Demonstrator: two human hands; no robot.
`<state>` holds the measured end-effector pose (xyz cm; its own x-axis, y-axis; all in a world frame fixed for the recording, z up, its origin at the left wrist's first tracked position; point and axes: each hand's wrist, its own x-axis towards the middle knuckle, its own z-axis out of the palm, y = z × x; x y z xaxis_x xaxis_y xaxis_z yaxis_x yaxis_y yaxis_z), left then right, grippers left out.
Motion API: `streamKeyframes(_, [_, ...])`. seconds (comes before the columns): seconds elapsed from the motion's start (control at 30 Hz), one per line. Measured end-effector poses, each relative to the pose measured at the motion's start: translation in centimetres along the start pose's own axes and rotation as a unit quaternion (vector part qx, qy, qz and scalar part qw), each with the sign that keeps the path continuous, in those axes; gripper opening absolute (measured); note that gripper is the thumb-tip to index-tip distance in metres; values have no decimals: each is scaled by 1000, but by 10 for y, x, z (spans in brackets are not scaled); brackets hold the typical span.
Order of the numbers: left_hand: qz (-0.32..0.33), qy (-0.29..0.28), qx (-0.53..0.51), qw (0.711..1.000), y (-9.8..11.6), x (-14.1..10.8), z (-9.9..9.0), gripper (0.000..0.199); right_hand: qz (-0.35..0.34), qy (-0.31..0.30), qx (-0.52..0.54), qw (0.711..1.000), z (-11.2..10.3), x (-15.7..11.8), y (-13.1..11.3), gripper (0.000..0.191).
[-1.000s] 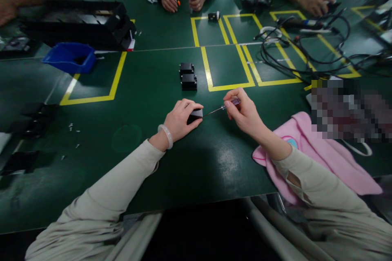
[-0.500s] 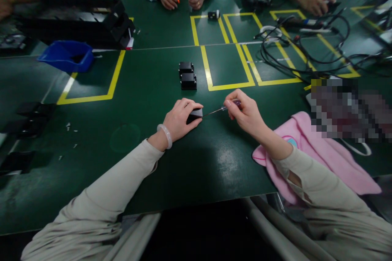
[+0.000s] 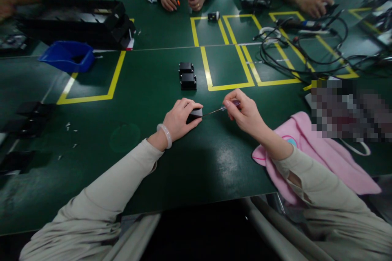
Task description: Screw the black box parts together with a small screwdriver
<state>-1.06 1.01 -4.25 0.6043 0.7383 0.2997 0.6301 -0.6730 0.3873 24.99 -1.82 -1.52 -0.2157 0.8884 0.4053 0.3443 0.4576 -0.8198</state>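
My left hand (image 3: pixel 180 120), with a pale bracelet at the wrist, grips a small black block (image 3: pixel 196 113) on the green table (image 3: pixel 183 171). Its fingers cover much of the block. To the right, my right hand (image 3: pixel 243 112) holds a screwdriver (image 3: pixel 223 108) by its dark, partly clear handle. The thin metal shaft points left, and its tip is at the block's right side; the exact contact is too small to tell. Beyond my left hand stand two similar black blocks (image 3: pixel 188 80), one behind the other.
Small screws (image 3: pixel 68 126) and black parts (image 3: pixel 29 120) lie at left, near a blue scoop (image 3: pixel 69 56) and black trays (image 3: pixel 113 20). Cables (image 3: pixel 263 55) and a pink cloth (image 3: pixel 321 155) are at right. Other people's hands (image 3: pixel 196 0) are across the table.
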Motion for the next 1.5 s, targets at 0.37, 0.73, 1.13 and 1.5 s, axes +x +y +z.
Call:
streamKeyframes(0.37, [-5, -4, -1, 1000, 1, 1, -1, 35, 8, 7, -23, 1000, -2, 1, -2, 33])
streamKeyframes(0.73, [0, 1, 0, 1000, 1, 1, -1, 34, 11, 14, -14, 1000, -1, 2, 1, 36])
streamKeyframes(1.13, [-8, -3, -2, 1000, 2, 1, -2, 34, -1, 6, -10, 1000, 0, 2, -1, 24])
streamKeyframes(1.5, [-4, 1, 3, 1000, 1, 0, -1, 34, 1, 11, 0, 1000, 1, 1, 2, 19])
